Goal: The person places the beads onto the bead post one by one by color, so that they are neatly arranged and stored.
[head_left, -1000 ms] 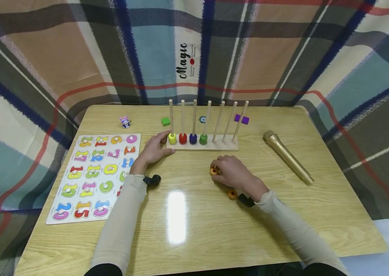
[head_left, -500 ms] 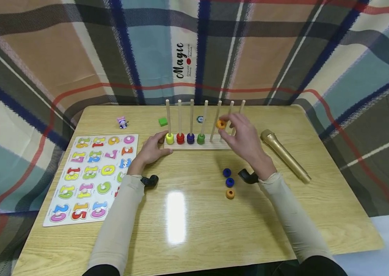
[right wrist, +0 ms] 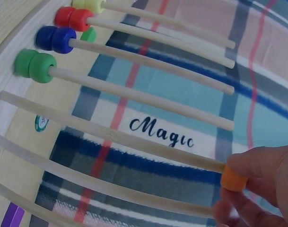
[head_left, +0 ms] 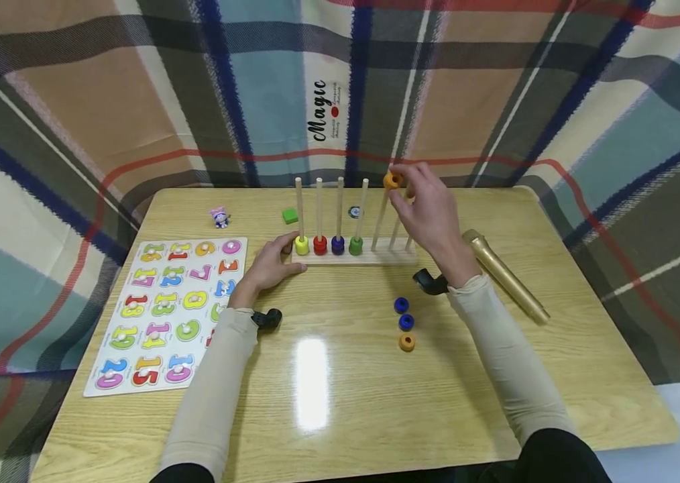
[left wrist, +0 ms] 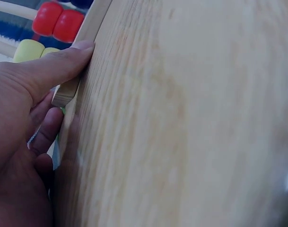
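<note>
Head view: at frame centre a pale wooden peg rack (head_left: 355,255) stands on the glossy wood-grain table (head_left: 340,396), seven slender dowels rising from its flat base. The right hand (head_left: 430,218) pinches a small orange ring bead (head_left: 392,180) between thumb and fingertips at the tip of the fifth dowel (head_left: 380,218), upper centre of the frame. The left hand (head_left: 270,263) rests at the rack's left end, thumb on its edge. Yellow (head_left: 302,244), red (head_left: 320,244), blue (head_left: 338,244) and green beads (head_left: 355,245) sit low on the first four dowels. Two loose blue beads (head_left: 403,314) and a loose orange bead (head_left: 407,343) lie lower right of centre; a number puzzle board (head_left: 167,312) lies at left, a gold microphone (head_left: 504,274) at right. Left wrist view: the thumb (left wrist: 58,66) lies straight along the rack's rounded edge, the fingers loosely curled beneath; smooth grain fills the frame. Right wrist view: at lower right the fingertips (right wrist: 257,165) grip the cylindrical orange bead against the dowel's end, before plaid cloth (right wrist: 181,94).
</note>
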Demonstrator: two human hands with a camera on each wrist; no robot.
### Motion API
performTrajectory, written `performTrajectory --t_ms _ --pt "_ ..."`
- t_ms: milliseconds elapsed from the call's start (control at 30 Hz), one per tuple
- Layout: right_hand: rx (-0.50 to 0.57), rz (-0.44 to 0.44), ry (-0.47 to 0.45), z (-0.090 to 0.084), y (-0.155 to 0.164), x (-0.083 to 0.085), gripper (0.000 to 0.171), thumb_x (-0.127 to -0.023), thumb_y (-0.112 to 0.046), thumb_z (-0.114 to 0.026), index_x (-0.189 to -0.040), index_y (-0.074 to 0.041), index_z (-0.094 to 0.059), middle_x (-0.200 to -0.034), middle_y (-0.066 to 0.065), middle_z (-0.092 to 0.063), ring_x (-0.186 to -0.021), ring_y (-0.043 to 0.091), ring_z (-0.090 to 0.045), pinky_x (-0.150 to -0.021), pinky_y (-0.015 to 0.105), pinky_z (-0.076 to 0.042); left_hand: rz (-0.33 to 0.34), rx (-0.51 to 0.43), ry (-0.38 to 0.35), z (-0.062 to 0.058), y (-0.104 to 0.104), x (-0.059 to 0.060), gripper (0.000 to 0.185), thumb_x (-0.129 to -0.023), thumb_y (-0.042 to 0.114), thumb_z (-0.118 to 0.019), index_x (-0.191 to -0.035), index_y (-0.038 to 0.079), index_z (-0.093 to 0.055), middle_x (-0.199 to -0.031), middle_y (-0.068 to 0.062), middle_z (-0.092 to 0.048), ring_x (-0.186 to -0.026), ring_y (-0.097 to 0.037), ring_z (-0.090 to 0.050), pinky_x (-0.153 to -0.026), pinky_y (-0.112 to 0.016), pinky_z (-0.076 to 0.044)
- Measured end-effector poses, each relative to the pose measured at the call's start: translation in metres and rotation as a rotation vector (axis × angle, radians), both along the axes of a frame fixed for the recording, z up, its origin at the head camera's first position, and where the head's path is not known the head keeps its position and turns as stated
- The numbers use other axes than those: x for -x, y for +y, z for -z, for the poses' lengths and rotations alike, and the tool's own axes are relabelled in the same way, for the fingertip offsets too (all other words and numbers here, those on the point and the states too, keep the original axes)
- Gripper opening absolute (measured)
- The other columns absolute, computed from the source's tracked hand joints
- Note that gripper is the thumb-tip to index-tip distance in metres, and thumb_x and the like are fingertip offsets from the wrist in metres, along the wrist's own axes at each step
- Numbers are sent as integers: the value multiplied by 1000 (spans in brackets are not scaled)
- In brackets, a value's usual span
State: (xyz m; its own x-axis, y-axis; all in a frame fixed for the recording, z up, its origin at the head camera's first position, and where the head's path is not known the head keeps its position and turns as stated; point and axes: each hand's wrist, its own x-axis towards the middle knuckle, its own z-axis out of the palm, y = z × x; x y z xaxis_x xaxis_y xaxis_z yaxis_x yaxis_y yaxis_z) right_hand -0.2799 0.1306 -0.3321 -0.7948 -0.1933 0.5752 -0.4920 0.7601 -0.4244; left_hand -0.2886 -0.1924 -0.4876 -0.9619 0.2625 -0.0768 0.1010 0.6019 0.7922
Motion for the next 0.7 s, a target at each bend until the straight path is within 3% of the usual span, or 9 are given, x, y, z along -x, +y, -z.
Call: performTrajectory --t_ms 333,700 --pt "-88 27 -104 1 1 0 39 -101 -15 -73 -139 -6 -70 -134 13 -69 -74 25 -63 -60 38 -47 7 1 1 0 1 1 86 -98 21 -81 -169 12 -34 -151 -24 -51 -143 -41 -41 -124 -61 -29" --pt "24 -15 -50 16 14 -13 47 -96 -3 -64 -143 -5 -64 -141 17 -57 -93 31 -68 -70 42 -52 -3 10 -9 -1 2 0 87 -97 22 -81 -169 13 -33 -151 -23 -51 -145 -42 -42 -125 -60 -29"
